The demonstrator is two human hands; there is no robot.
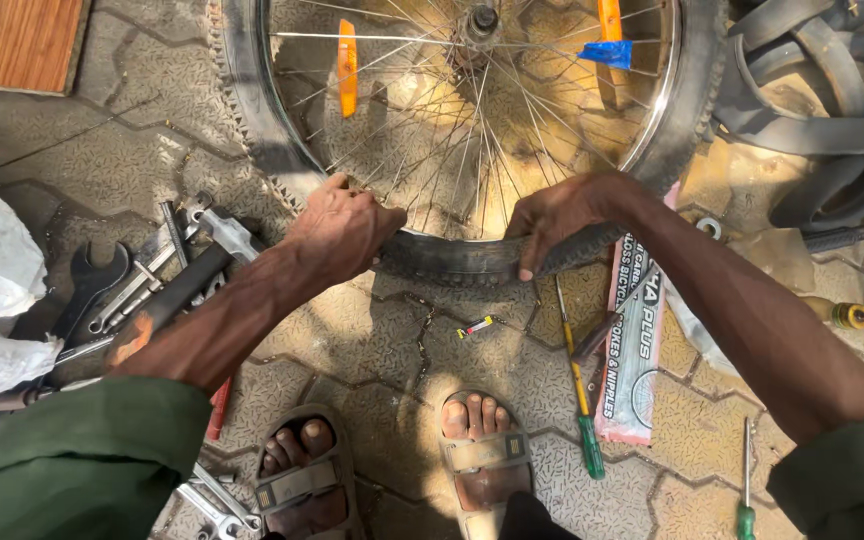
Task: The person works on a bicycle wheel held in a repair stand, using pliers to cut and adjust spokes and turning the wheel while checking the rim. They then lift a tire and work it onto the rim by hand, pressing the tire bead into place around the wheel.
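head view: both hands clamp the black tyre (472, 258) at the bicycle wheel's (472, 110) lower rim, left hand (342, 230) and right hand (557, 222) apart; spanners (122, 290) lie left of the grip, a green-handled screwdriver (580, 385) just below it.

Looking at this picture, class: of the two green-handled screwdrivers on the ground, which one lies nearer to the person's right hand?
The long screwdriver with the yellow shaft, lying just below the right hand beside the flat packet. The other screwdriver lies further off, at the bottom right edge.
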